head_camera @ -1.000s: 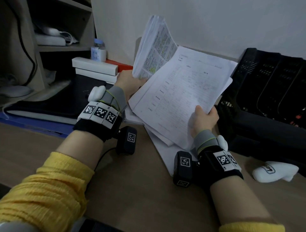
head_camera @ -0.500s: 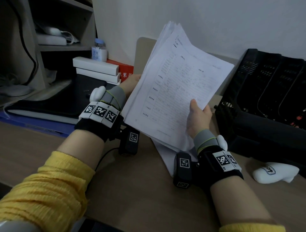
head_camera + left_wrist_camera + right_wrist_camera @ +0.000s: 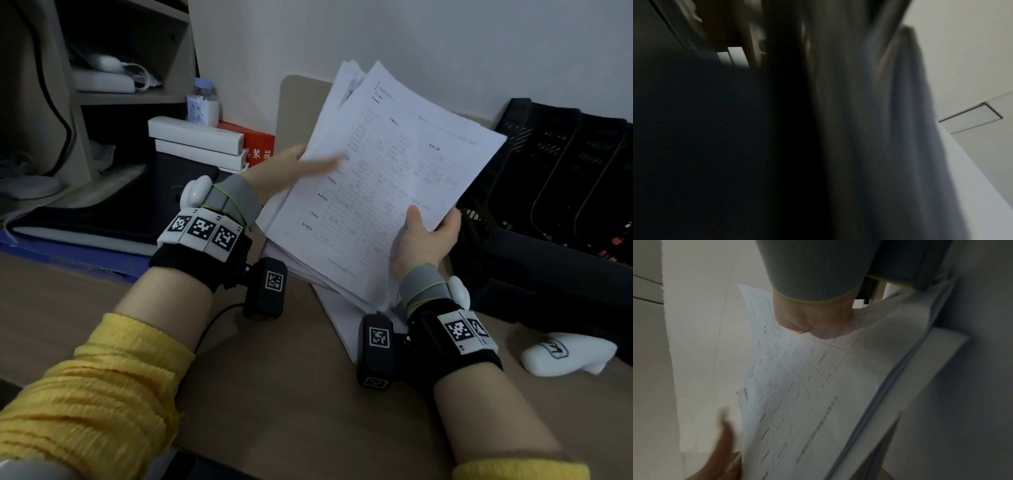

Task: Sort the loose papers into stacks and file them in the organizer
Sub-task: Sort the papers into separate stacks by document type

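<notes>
A thick stack of printed white papers [image 3: 394,178] is held tilted above the desk, its top sheet a ruled form. My left hand [image 3: 291,171] grips the stack's left edge, a blurred thumb lying across the top sheet. My right hand [image 3: 424,236] grips the lower right edge, thumb on top and fingers underneath. A few more sheets [image 3: 339,322] lie flat on the desk below. The black mesh organizer [image 3: 565,178] stands at the right against the wall. The right wrist view shows my right hand [image 3: 813,321] against the papers [image 3: 818,394]. The left wrist view is dark and blurred.
White boxes [image 3: 195,135], a red box [image 3: 257,147] and a small bottle [image 3: 203,102] sit at the back left by a shelf unit. A dark flat case [image 3: 102,212] lies on a blue folder [image 3: 68,253]. A white object [image 3: 568,353] rests near the organizer.
The bundle my left hand held apart has closed onto the sheets in my right hand, forming one stack. The stack rose slightly and my left thumb moved onto the top sheet.
</notes>
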The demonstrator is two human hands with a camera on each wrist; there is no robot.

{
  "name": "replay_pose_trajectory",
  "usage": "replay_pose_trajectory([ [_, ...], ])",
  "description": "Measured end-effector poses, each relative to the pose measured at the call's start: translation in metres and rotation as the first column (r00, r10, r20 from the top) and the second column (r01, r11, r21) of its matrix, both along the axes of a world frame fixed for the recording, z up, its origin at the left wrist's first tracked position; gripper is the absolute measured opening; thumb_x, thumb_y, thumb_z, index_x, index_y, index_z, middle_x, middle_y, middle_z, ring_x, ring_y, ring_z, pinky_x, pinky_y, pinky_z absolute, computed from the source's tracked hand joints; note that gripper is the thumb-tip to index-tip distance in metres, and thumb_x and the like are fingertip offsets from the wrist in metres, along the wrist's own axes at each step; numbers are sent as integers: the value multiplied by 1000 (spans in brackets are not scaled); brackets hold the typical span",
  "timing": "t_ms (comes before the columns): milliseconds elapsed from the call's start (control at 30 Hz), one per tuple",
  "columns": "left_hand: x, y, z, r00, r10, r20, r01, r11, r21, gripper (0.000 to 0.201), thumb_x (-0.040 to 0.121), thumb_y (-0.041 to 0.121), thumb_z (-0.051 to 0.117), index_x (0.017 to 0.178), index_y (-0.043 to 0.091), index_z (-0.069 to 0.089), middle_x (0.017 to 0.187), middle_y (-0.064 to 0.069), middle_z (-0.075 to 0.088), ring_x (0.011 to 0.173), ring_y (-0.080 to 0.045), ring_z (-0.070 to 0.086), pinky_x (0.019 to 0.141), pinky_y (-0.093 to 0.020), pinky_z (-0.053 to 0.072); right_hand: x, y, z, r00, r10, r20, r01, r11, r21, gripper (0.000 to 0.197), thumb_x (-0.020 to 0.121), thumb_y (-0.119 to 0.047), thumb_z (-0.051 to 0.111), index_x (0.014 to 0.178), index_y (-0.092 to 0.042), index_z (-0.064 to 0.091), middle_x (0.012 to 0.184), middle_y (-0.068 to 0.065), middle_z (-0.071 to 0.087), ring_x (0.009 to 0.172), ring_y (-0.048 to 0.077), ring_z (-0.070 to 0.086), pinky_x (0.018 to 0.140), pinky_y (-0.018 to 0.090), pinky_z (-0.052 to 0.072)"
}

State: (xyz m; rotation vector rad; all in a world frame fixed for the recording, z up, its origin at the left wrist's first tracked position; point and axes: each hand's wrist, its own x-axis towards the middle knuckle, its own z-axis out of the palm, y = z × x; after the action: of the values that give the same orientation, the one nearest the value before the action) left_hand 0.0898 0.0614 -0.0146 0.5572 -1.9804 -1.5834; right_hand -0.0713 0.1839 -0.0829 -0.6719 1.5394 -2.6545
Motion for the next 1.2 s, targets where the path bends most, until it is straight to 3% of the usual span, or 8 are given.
replay_pose_trajectory([
  [200, -2, -4, -7, 991, 44, -123, -53, 996, -73, 47, 83, 8, 72, 124, 17, 52, 111, 6, 67, 98, -10, 67, 76, -27, 60, 6, 3, 21, 998, -30, -50, 23, 990, -141, 53, 82, 8, 56, 127, -12, 36, 122, 16, 55, 110, 24, 60, 87, 25, 54],
  [367, -5, -3, -11, 974, 50, -222, -62, 997, -47, 53, 82, 10, 74, 131, 12, 53, 121, -3, 68, 107, -21, 67, 86, -41, 58, 6, 8, 27, 990, -67, -124, 54, 993, -105, 43, 81, 3, 56, 123, -7, 52, 118, 18, 57, 105, 22, 61, 91, 29, 54],
  [433, -5, -6, -14, 972, 44, -230, -57, 997, -51, 50, 82, 10, 74, 128, 12, 55, 119, -2, 69, 106, -19, 68, 87, -41, 58, 6, 9, 29, 985, -63, -161, 49, 995, -92, 37, 79, 0, 56, 115, -8, 57, 115, 25, 57, 101, 25, 61, 92, 35, 54],
  [533, -5, -7, -16, 971, 45, -236, -63, 996, -66, 47, 82, 10, 74, 125, 12, 57, 114, 2, 70, 102, -13, 69, 84, -34, 58, 8, 11, 31, 981, -53, -187, 41, 997, -70, 34, 80, 3, 56, 114, 0, 57, 113, 30, 55, 91, 19, 61, 81, 26, 56],
  [700, -7, -5, -15, 963, 93, -253, -128, 984, -123, 49, 80, 15, 77, 125, 14, 59, 112, 10, 69, 100, -3, 67, 80, -23, 57, 9, 12, 31, 982, -45, -184, 32, 997, -72, 29, 83, -2, 57, 112, -1, 58, 112, 26, 58, 90, 15, 63, 83, 28, 56],
  [833, -9, -8, -22, 938, 147, -313, -167, 985, -39, 52, 75, 22, 82, 122, 18, 60, 112, 7, 71, 102, -7, 68, 82, -26, 57, 9, 12, 31, 982, -2, -189, -4, 1000, -30, 20, 88, -8, 59, 108, -6, 60, 94, -3, 66, 84, 2, 64, 78, 21, 54],
  [1067, -14, -7, -24, 921, 167, -351, -166, 985, 33, 51, 73, 19, 83, 117, 20, 59, 109, 9, 71, 98, -4, 69, 79, -22, 57, 8, 9, 25, 971, 234, -51, -227, 966, 123, 8, 92, -29, 61, 97, -32, 56, 98, -18, 65, 86, -9, 63, 71, 12, 50],
  [1200, -12, -13, -35, 958, 112, -263, -104, 994, 44, 55, 74, 23, 82, 123, 13, 61, 112, 3, 72, 102, -10, 69, 86, -29, 57, 6, 10, 18, 936, 340, 87, -351, 916, 196, 53, 88, -51, 59, 128, -17, 54, 122, -6, 62, 111, 7, 60, 89, 24, 51],
])
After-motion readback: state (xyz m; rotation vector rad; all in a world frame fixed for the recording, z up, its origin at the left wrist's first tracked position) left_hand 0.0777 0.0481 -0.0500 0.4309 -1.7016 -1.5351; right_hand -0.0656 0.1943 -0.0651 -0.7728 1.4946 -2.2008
